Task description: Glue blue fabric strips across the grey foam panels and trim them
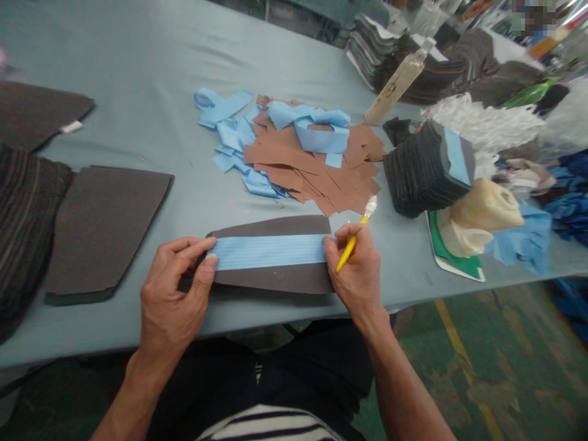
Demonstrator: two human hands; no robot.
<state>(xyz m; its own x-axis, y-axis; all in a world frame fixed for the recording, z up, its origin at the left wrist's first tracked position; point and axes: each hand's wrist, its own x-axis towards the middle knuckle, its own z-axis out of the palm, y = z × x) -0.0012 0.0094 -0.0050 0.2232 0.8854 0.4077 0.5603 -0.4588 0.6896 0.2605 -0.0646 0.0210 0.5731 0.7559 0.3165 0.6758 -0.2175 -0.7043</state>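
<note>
A light-blue ribbed fabric strip (pixel 269 252) lies lengthwise along the middle of a dark grey fabric panel (pixel 280 282) near the table's front edge. My left hand (pixel 181 282) pinches the left end of the strip and panel between thumb and fingers. At the other end, my right hand (pixel 356 263) is closed, its thumb and fingertips on the strip's right end. That same hand also grips a yellow-handled brush (pixel 348 251), its whitish bristles pointing up and away from me. Parts of the panel's two ends are hidden by my fingers.
Brown scraps (pixel 316 174) and blue strips (pixel 234 138) lie in a heap beyond the panel. Dark panels are piled at left (pixel 27 226). To the right stand a clear bottle (pixel 397 82), a bundled dark stack (pixel 418 174) and a cream-coloured roll (pixel 487 208).
</note>
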